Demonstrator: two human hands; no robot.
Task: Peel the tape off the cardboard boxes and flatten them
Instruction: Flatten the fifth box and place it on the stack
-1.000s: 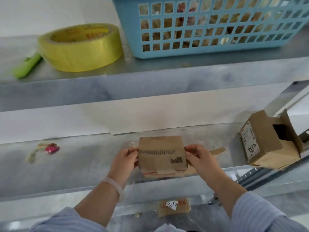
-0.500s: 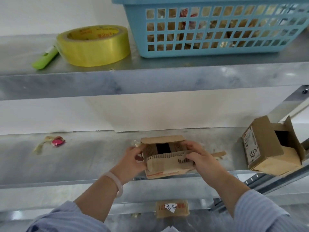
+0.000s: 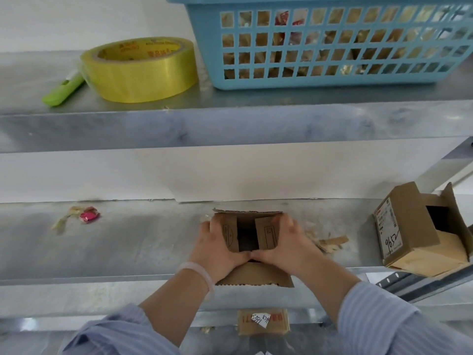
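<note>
The left hand (image 3: 217,248) and right hand (image 3: 288,245) grip the small open box (image 3: 266,235), thumbs touching. A bigger box (image 3: 407,226) sits right of it.

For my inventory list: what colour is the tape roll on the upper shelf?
The tape roll is yellow; head view.

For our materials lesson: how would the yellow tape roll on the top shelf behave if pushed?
The yellow tape roll lies flat, so it would probably slide, not roll. Its thick wound ring looks stiff, unlikely to crush. Pushed left, it might nudge the adjacent green cutter.
</note>
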